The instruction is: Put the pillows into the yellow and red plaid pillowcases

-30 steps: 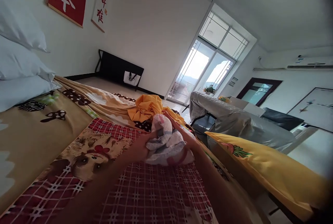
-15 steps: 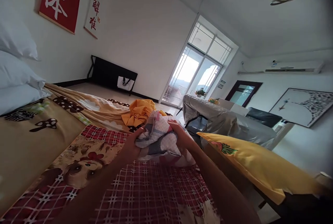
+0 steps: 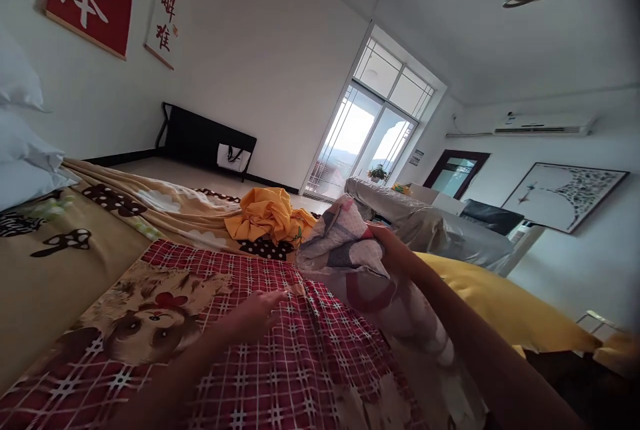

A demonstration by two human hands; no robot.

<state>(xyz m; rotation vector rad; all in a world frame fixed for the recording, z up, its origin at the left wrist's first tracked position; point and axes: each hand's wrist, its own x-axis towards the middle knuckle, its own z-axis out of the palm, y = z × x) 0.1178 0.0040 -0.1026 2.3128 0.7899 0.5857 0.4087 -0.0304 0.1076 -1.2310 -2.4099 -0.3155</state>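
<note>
Right hand (image 3: 395, 250) clutching patterned cloth (image 3: 345, 243) — left hand (image 3: 257, 313) unclenched, flat on plaid blanket (image 3: 280, 363).

Red wall banner (image 3: 90, 0) reading 体, white scroll (image 3: 167, 7) reading 解难

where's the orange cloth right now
In the head view the orange cloth lies bunched on the bed's patterned blanket, centre frame, just left of the pale patterned fabric gripped in the right hand.
</note>
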